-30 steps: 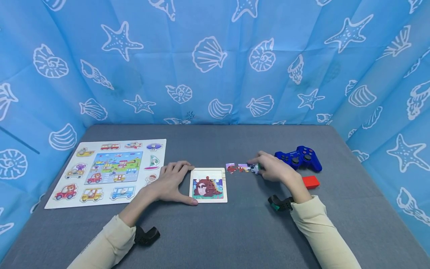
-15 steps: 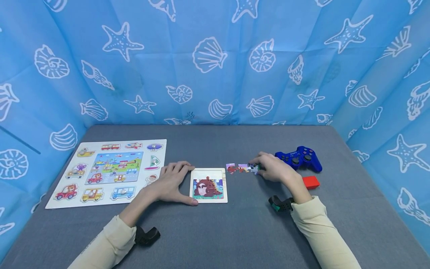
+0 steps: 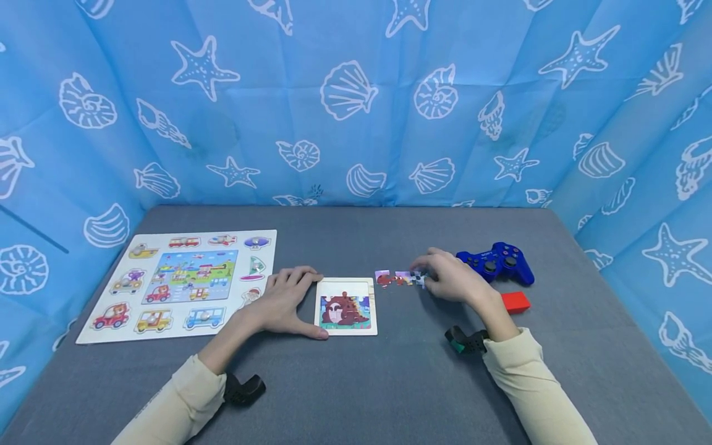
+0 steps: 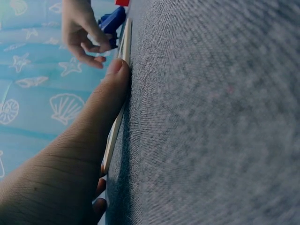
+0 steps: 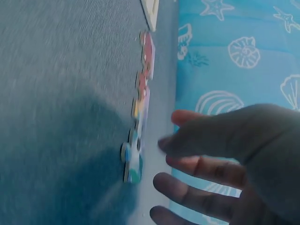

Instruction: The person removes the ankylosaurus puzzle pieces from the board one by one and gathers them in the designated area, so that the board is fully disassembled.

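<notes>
My left hand holds the square wooden puzzle tray by its left side, thumb at the near corner and forefinger at the far corner. A brown spiky-backed animal picture fills the tray's lower part; bare wood shows above it. Right of the tray lie three loose puzzle pieces in a row: a left piece, a middle one and a right one. Over the right piece hovers my right hand, fingers loosely bent. The right wrist view shows its fingertips apart from that piece.
A blue game controller and a red block lie just beyond and right of my right hand. At left, a large vehicle peg puzzle board reaches close to my left hand. A blue curtain hangs behind the grey table.
The right puzzle piece has shifted slightly left, closer to the middle piece. My right fingers have lifted a little from it. The left hand and the tray stay put.
</notes>
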Motion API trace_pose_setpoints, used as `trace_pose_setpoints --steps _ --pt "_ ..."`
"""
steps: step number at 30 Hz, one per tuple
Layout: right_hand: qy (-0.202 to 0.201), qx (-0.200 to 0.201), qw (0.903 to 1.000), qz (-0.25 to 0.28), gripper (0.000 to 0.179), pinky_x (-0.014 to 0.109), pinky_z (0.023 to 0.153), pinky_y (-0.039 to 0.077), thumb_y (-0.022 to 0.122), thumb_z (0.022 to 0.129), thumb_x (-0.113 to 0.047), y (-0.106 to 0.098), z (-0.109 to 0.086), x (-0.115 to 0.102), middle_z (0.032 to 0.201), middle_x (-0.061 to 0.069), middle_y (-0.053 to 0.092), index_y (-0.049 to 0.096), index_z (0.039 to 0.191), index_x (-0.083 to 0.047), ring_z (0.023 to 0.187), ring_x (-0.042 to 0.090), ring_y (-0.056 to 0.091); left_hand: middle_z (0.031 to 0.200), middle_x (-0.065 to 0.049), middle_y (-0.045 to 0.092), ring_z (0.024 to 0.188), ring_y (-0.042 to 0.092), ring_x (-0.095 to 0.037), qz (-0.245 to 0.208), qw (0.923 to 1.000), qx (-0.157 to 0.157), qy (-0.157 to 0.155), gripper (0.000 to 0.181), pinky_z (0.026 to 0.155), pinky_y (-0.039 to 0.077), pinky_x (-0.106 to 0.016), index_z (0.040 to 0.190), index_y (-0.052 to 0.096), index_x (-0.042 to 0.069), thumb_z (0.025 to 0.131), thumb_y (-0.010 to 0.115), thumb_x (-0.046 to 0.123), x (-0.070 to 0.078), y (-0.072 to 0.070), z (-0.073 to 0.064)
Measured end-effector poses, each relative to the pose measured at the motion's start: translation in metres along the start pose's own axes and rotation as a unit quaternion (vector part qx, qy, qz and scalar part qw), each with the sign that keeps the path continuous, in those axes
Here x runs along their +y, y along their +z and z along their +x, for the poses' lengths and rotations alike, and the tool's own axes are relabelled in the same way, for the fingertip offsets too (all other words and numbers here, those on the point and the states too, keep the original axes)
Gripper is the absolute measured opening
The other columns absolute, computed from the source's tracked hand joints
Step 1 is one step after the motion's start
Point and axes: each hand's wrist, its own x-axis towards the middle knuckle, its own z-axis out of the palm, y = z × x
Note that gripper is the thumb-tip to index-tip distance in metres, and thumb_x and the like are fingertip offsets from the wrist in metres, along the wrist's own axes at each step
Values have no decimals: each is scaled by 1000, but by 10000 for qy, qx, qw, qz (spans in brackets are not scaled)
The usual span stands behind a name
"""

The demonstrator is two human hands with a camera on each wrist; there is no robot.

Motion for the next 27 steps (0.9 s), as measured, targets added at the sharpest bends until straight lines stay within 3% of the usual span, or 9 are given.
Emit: trace_pose_setpoints --steps 7,14,22,27 --pt "-384 289 9984 297 30 48 83 56 69 94 -6 6 6 -11 111 16 67 71 123 -5 99 31 66 159 -8 34 143 31 -37 1 10000 0 22 112 112 26 -62 156 38 20 68 77 78 0 0 0" --pt "-684 458 9952 539 33 46 80 57 69 95 -9 9 12 -23 115 20 68 69 128 -3 101 33 68 159 -8 34 142 32 -37 -19 10000 18 24 111 111 26 -63 155 39 19 68 77 77 0 0 -1" --pt "-922 322 9931 650 37 39 78 57 72 95 -15 13 20 -46 114 18 69 68 130 -3 98 29 69 159 -8 35 142 32 -37 4 10000 23 7 112 111 26 -63 155 39 20 68 77 79 -1 1 0" --pt "-948 146 9937 572 39 28 71 50 72 95 -20 19 27 -63 112 16 68 69 130 -5 91 25 66 159 -8 35 142 32 -37 11 10000 20 -1 112 111 26 -63 155 39 20 68 76 79 -1 0 0"
